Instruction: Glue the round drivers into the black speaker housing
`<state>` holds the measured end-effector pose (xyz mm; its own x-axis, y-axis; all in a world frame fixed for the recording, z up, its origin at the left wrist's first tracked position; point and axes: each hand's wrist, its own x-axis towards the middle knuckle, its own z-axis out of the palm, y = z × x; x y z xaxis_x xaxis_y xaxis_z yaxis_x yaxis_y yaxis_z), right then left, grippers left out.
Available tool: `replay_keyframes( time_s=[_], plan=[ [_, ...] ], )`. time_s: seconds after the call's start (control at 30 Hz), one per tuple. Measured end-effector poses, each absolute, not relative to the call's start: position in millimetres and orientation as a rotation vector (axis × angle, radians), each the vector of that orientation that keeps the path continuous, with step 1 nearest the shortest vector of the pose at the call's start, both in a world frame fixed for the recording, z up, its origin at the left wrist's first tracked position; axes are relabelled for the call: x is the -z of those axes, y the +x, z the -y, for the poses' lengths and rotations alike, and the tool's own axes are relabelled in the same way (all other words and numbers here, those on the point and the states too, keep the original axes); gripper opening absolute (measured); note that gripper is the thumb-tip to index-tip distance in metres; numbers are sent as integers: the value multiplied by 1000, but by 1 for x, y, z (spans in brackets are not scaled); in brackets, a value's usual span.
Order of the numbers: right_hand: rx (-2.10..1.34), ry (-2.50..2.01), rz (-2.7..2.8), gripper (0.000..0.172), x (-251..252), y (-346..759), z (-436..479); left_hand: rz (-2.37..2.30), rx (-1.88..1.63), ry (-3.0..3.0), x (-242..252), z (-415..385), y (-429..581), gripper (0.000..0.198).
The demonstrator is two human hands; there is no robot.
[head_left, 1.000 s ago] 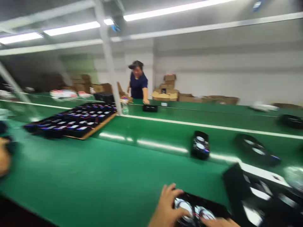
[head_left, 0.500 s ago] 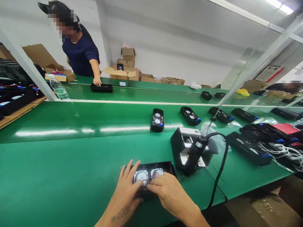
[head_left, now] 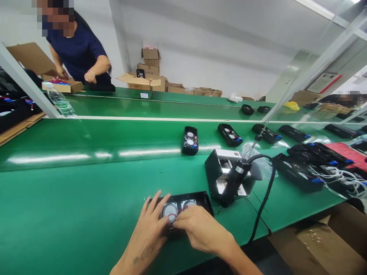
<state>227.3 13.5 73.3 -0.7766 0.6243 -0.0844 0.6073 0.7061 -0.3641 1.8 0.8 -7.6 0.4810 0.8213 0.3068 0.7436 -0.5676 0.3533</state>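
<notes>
A black speaker box lies open side up on the green bench at the lower middle, two round silver speakers inside it. My left hand grips its left end, fingers stretched to the far edge and thumb beside the left speaker. Over the near side, my right hand is closed in a pinch on thin red wires by that speaker. Its fingers hide part of the right speaker and the wire ends. To the right hangs a black electric screwdriver in front of a screw feeder.
Open speaker boxes stand along the belt beyond the bench. More boxes and white cables crowd the right. A cardboard carton is below the bench edge. Across the belt, a co-worker stands near a water bottle.
My right hand has shifted slightly left along the wires, while my left hand stays on the box. The co-worker has drawn a black box back toward their body.
</notes>
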Motion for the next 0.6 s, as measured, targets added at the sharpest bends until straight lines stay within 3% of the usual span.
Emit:
replay_keyframes(
  time_s=[0.13,0.37,0.6],
  plan=[
    [-586,-1085,2822,26,-78,224,-10,-1328,-567,2598,-2,-2,0,34],
    [-559,-1185,2803,17,-76,219,-5,-1308,-684,2535,-8,-4,2,24],
    [-610,-1273,2759,31,-71,212,-4,-1321,-638,2345,-25,-15,4,19]
  ],
)
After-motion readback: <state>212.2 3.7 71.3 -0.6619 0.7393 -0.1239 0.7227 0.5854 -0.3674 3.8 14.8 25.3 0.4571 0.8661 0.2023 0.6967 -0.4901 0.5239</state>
